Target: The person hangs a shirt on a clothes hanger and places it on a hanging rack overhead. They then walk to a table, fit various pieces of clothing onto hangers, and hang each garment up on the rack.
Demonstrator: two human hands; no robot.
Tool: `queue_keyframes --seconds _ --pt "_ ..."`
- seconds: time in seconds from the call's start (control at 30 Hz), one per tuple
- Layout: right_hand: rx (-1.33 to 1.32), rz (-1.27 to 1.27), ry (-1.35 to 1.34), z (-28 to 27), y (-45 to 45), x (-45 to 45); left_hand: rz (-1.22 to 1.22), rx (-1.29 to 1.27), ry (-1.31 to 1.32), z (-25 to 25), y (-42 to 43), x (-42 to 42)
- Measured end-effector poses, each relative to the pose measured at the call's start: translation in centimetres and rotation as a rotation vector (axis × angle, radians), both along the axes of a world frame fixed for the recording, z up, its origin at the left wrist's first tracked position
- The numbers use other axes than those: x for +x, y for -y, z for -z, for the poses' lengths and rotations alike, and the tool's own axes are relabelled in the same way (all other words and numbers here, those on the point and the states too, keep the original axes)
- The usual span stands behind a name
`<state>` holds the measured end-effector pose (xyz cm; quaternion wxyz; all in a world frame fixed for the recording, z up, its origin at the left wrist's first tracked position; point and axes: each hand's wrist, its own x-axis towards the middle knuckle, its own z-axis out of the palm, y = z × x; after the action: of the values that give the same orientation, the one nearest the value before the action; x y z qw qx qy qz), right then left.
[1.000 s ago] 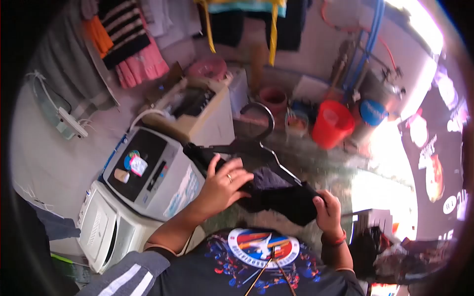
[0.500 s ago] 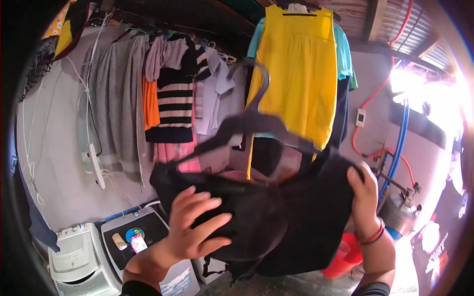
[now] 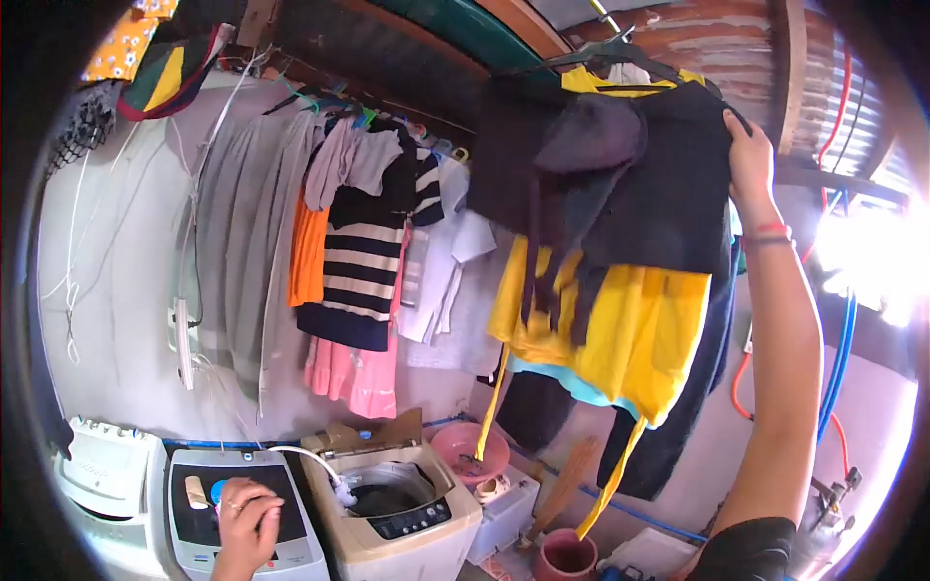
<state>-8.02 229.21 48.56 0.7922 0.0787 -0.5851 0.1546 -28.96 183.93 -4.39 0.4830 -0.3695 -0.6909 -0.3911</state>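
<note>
A black top point(image 3: 668, 184) hangs high on a dark hanger point(image 3: 620, 56), in front of a yellow sleeveless top point(image 3: 644, 300). Loose dark strips dangle from its middle. My right hand point(image 3: 751, 165) is raised and closed on the black top's upper right edge, by the hanger's end. Low on the left, my left hand point(image 3: 250, 523) is held over a grey washing machine point(image 3: 189, 537). Its fingers are loosely bent and somewhat apart, with nothing visible in them.
Towels point(image 3: 247, 242), a striped top point(image 3: 354, 261) and white shirts point(image 3: 450, 261) hang along the left wall. Below stand an open-lidded washing machine point(image 3: 407, 547), a pink basin point(image 3: 455, 445) and a reddish bucket point(image 3: 567, 557). Blue pipes point(image 3: 841, 358) run up the right wall.
The black top on its hanger has gone up from before me to hang over the yellow top. My left hand has let go and dropped down left; my right hand has risen with the garment.
</note>
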Motion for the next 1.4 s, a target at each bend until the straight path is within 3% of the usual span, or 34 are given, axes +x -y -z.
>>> queue_keyframes --seconds 0.2,0.4,0.5,0.57,0.67,0.7,0.77,0.83,0.87,0.97,1.03,1.07,1.1,1.13,1.17,1.2,1.23,1.27,1.33,1.37,1.4 --pt "-0.045 0.405 -0.201 -9.2 -1.7 -4.4 -0.301 0.141 0.208 2.3 1.8 2.3" --pt "-0.056 0.421 -0.242 -16.4 -1.9 -9.4 -0.435 0.202 0.365 3.1 2.7 4.9" --pt "-0.046 0.527 -0.17 -17.0 -1.2 -10.5 -0.497 0.209 0.45 3.6 2.9 6.3" --pt "-0.047 0.52 -0.21 -16.5 -1.5 -10.7 -0.588 0.265 0.478 6.5 2.8 6.1" --pt "-0.019 0.489 -0.277 -14.8 -0.9 -11.2 -0.558 0.143 0.479 8.1 1.8 7.1" --pt "-0.006 0.471 -0.336 -12.6 0.9 -11.6 -0.502 0.112 0.564 8.4 1.4 7.7" --pt "0.162 0.704 -0.62 -6.0 5.5 -12.1 -0.474 0.087 0.677 8.7 -0.2 9.3" --pt "0.572 0.259 -0.513 2.4 10.6 -12.2 -0.429 -0.013 0.741 9.4 -1.0 10.4" --pt "0.692 0.421 -0.714 5.6 12.4 -13.5 -0.395 -0.026 0.764 10.6 -1.2 10.6" --pt "1.307 0.021 0.062 20.6 15.1 -14.2 -0.411 -0.137 0.895 13.8 -2.5 12.1" --pt "1.787 -0.192 0.628 32.2 14.5 -14.0 -0.345 -0.347 0.981 16.6 -2.3 13.1" --pt "2.025 -0.39 0.915 37.3 13.9 -14.4 -0.345 -0.659 0.907 20.8 -1.5 13.5" --pt "2.203 -0.584 1.352 40.9 13.6 -15.2 -0.315 -0.657 0.899 25.3 -0.8 14.6" --pt "2.271 -0.797 1.591 46.2 11.9 -17.3 -0.335 -0.564 1.03 28.3 -0.4 16.4" --pt "2.027 -1.14 1.933 50.0 11.5 -19.2 -0.375 -0.478 1.189 28.0 -0.5 19.0" --pt "1.727 -1.199 2.203 53.4 12.1 -20.7 -0.425 -0.384 1.339 27.5 -0.5 21.5" --pt "1.203 -1.337 2.189 59.1 11.9 -21.7 -0.508 -0.306 1.507 24.7 0.0 23.8" --pt "0.777 -1.248 2.026 65.6 12.7 -21.8 -0.546 -0.313 1.627 25.8 0.9 26.4" --pt "0.599 -1.414 1.761 78.1 13.5 -20.0 -0.594 -0.347 1.846 27.6 2.3 30.4" --pt "0.811 -1.337 2.004 81.3 14.3 -18.2 -0.613 -0.26 1.857 27.9 3.2 32.1" --pt "0.853 -1.305 2.367 84.0 15.6 -16.1 -0.633 -0.173 1.856 28.0 4.2 33.7"
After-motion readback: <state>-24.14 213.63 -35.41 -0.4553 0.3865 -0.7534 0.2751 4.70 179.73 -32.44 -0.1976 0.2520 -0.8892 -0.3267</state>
